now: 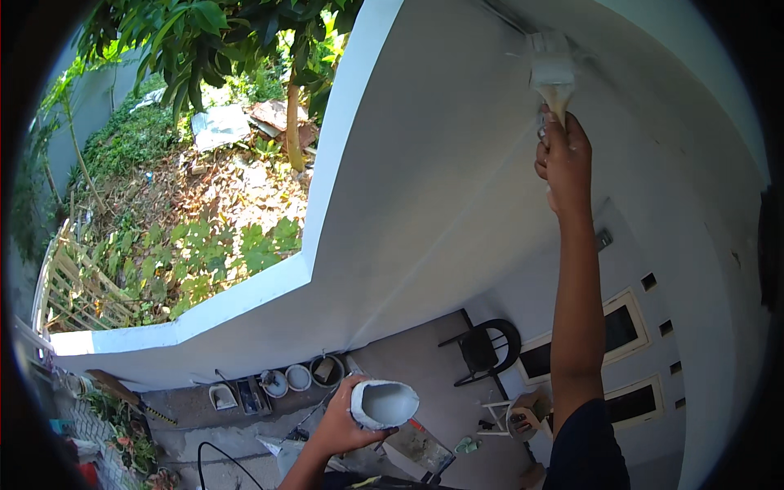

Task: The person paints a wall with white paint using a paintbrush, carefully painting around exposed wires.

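Gripping the paintbrush (553, 72), my right hand (569, 163) is holding it high against the wall (425, 163); my left hand (335, 423) is clasping a paint cup (377, 422). Much is looking pale; dark smudges (603, 69) beside the bristles are seemingly awaiting coverage.

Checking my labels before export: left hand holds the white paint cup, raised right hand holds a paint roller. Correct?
Not a roller: the head view shows a flat paintbrush in the raised right hand. The left hand does hold the white paint cup.
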Demonstrator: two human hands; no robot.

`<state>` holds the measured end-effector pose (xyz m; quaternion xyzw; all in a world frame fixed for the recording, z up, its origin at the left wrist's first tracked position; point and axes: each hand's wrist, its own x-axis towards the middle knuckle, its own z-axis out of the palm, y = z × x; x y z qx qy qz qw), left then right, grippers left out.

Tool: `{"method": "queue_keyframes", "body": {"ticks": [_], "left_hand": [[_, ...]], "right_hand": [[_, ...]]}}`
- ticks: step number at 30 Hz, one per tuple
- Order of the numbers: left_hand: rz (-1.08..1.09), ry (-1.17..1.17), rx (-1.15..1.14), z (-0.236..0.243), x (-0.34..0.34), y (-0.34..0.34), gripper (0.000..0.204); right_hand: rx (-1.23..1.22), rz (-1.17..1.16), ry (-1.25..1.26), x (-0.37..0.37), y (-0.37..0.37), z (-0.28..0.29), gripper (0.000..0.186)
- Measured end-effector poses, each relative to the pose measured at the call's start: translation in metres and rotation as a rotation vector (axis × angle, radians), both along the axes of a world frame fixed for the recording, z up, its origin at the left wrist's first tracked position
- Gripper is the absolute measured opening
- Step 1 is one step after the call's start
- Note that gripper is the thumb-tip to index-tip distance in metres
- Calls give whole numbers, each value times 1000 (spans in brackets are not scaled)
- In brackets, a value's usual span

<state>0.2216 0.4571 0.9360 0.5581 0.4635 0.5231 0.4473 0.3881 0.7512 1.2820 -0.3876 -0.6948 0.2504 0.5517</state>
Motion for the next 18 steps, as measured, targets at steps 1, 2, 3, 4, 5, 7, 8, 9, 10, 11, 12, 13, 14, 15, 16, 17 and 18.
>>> {"method": "queue_keyframes", "body": {"ticks": [1, 2, 3, 4, 5, 7, 8, 9, 10, 11, 12, 13, 14, 15, 16, 17, 18], "left_hand": [[18, 22, 18, 7, -3, 3, 94], [24, 3, 28, 4, -3, 6, 96], [18, -18, 41, 3, -2, 10, 97], [31, 2, 57, 7, -5, 11, 97], [33, 19, 85, 13, -8, 16, 97], [75, 45, 102, 27, -15, 19, 92], [81, 21, 89, 31, -18, 21, 93], [96, 21, 66, 35, -21, 20, 93], [103, 21, 52, 39, -23, 21, 94], [100, 17, 45, 40, -24, 24, 96], [123, 62, 73, 38, -24, 27, 97], [122, 59, 66, 38, -23, 29, 97], [140, 60, 64, 39, -23, 30, 97], [156, 62, 62, 39, -22, 31, 97], [166, 57, 68, 37, -24, 30, 98], [162, 55, 62, 39, -23, 31, 98], [168, 74, 73, 42, -21, 31, 98]], "right_hand": [[-34, -14, 2, 7, -9, -7, 31], [-57, 2, -22, 12, -23, -14, 32], [-98, -2, -74, 25, -34, -17, 31], [-149, 39, -153, 33, -45, -21, 29], [-185, 59, -157, 44, -57, -21, 29], [-235, 206, -358, 57, -78, -23, 28], [-257, 224, -360, 57, -94, -20, 28], [-280, 216, -491, 58, -109, -16, 27], [-296, 203, -623, 60, -123, -13, 26], [-305, 205, -627, 62, -135, -13, 26], [-144, 277, -729, 62, -146, -14, 27], [20, 348, -827, 61, -154, -13, 28], [10, 355, -826, 55, -159, -10, 28], [13, 426, -953, 48, -165, -5, 26], [17, 501, -1080, 38, -169, -4, 25], [8, 501, -1080, 32, -173, -5, 25], [-32, 500, -1157, 26, -176, -7, 23]]}}
